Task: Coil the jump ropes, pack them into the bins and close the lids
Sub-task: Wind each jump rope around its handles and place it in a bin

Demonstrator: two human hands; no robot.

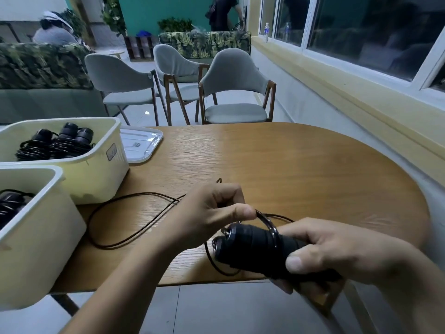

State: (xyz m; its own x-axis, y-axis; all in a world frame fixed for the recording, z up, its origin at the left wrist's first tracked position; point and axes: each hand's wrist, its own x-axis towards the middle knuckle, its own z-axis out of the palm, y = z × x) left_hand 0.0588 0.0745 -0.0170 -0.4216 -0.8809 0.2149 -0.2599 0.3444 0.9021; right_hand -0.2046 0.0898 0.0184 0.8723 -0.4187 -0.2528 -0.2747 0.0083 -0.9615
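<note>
In the head view, two cream plastic bins stand open at the left of the oval wooden table [301,169]. The far bin [101,174] holds several coiled black jump ropes [55,144], their handles upright. The near bin [41,249] is cut off by the left edge; only a bit of black rope shows inside it. A white flat lid [144,148] lies on the table just behind the far bin, partly hidden by it.

At the near table edge, the right hand [342,251] grips a pair of black jump-rope handles [252,249] side by side. Their long axis runs left to right, with the free ends pointing left and slightly far. The other ends are hidden inside the fist. The left hand [212,213] pinches the thin dark cord [113,242] between thumb and curled fingers just above the handles, where a few turns already wrap around them. The loose cord trails left in a long loop on the table, near the bins. Its far tip is hard to make out.
</note>
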